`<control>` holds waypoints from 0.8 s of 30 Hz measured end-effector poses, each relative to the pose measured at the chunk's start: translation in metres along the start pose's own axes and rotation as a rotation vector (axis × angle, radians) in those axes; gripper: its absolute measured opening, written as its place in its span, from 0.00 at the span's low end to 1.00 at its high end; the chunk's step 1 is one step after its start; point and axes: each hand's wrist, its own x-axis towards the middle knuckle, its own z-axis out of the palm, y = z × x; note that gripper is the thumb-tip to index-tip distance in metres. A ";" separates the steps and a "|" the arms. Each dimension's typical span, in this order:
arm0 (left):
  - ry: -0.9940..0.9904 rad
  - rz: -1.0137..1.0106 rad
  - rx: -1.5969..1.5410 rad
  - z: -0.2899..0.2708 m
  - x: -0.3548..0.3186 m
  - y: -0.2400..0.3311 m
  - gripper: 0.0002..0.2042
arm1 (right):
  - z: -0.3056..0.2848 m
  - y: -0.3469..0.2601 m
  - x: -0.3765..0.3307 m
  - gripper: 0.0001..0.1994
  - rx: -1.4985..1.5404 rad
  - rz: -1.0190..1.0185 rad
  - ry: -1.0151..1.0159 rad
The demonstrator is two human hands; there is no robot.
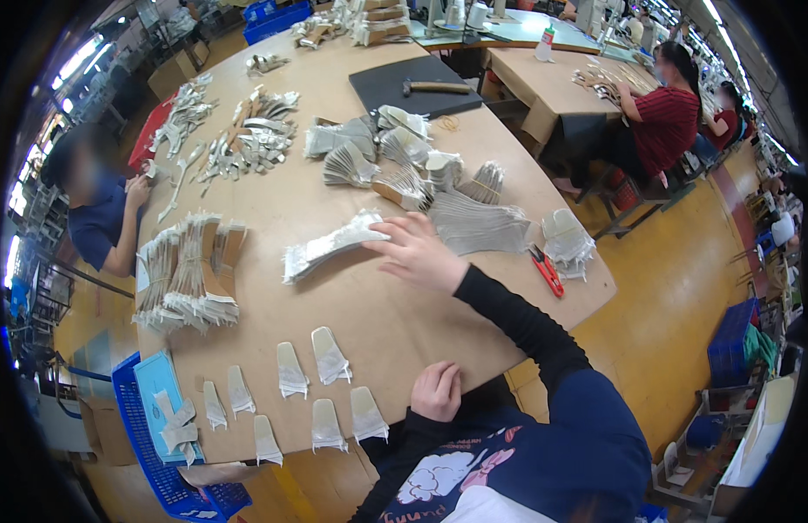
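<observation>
My right hand [419,253] reaches over the table with its fingers stretched and spread. Its fingertips lie on the right end of a stack of curved, white-edged fabric pieces [330,244]. Closed into a fist, my left hand [436,392] rests at the near table edge, with nothing showing in it. Right of my right hand a fanned pile of grey curved pieces [478,222] lies beside a small white bundle [568,242] and red-handled snips [547,272]. Several small tapered pieces with white fabric ends [331,355] are laid out in rows at the near left.
Tied bundles [190,270] stand at left, and more bundles [404,148] lie beyond my right hand. A hammer [439,87] rests on a black board [395,83]. A blue basket [129,392] adjoins the near-left corner. Co-workers sit at left and at a table [543,74] to the right.
</observation>
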 end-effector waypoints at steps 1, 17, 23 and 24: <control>-0.023 -0.004 0.004 0.000 0.000 0.000 0.09 | -0.012 0.004 -0.019 0.23 -0.087 0.042 -0.005; -0.117 0.019 0.071 0.001 0.006 0.004 0.09 | -0.058 0.043 -0.134 0.16 -0.311 0.467 0.059; -0.129 0.039 0.118 0.003 0.002 0.000 0.09 | -0.060 0.035 -0.136 0.14 -0.193 0.537 -0.078; -0.145 0.035 0.125 0.002 -0.001 0.000 0.09 | -0.062 0.030 -0.135 0.13 -0.160 0.531 -0.074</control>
